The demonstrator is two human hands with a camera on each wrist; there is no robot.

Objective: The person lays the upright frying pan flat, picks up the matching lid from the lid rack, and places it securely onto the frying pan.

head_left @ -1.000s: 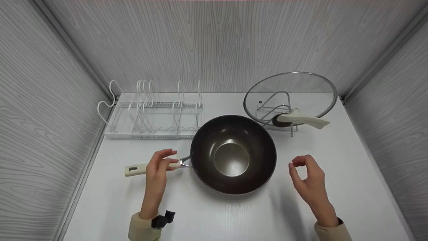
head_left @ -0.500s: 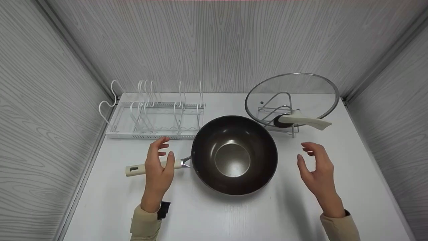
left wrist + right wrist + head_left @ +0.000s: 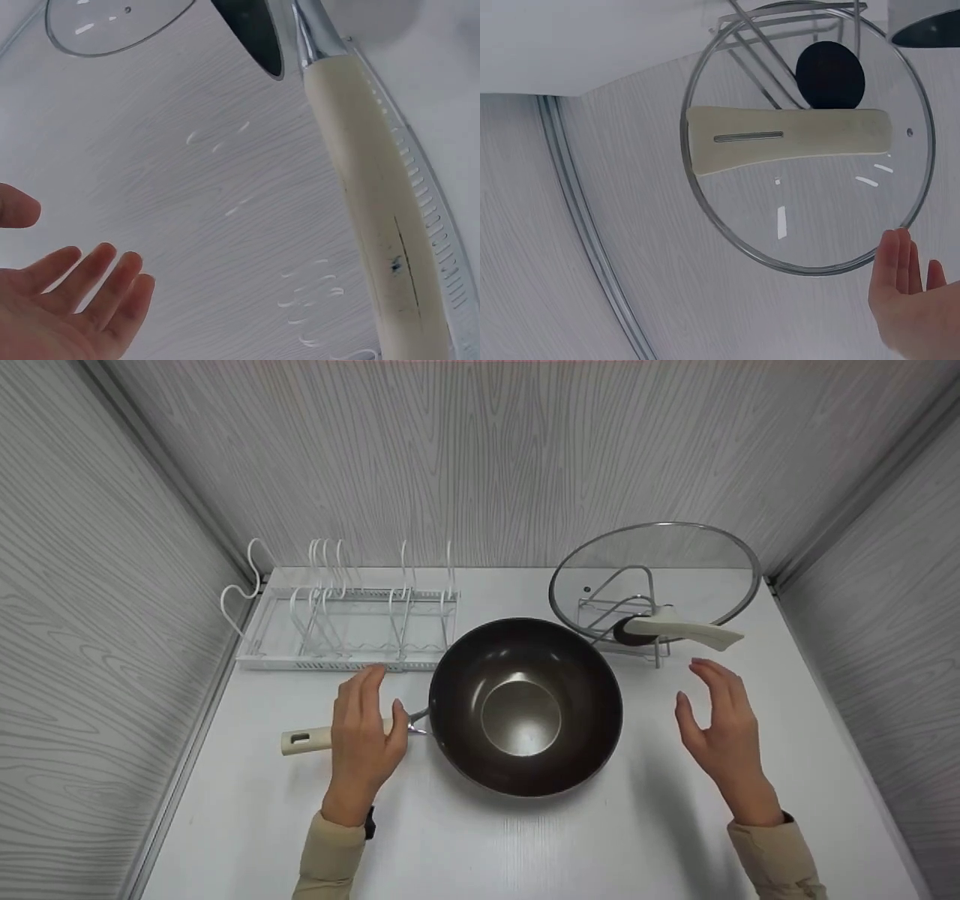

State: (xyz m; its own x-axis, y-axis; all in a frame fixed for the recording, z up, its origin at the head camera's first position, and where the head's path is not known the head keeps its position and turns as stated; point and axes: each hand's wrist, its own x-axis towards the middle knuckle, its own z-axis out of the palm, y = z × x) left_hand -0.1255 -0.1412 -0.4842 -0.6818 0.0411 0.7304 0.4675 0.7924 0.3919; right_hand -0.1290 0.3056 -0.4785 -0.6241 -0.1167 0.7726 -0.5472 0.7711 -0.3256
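A dark wok with a cream handle sits mid-table, its handle pointing left. Over that handle my left hand hovers with spread fingers, hiding part of it; in the left wrist view the handle lies apart from the fingers. To the right of the wok, my right hand is held up, fingers relaxed and thumb apart, with nothing in it. Behind it a glass lid with a cream handle leans upright in a small wire stand. The right wrist view shows this lid beyond the right hand.
A white wire dish rack with upright loops stands at the back left, close to the wok's rim. Grey wood-grain walls enclose the white table at the back and both sides.
Both hands have opened from pinched or curled fingers. My left hand has shifted slightly forward over the wok handle; my right hand has moved forward and to the right. Wok and lid stay put.
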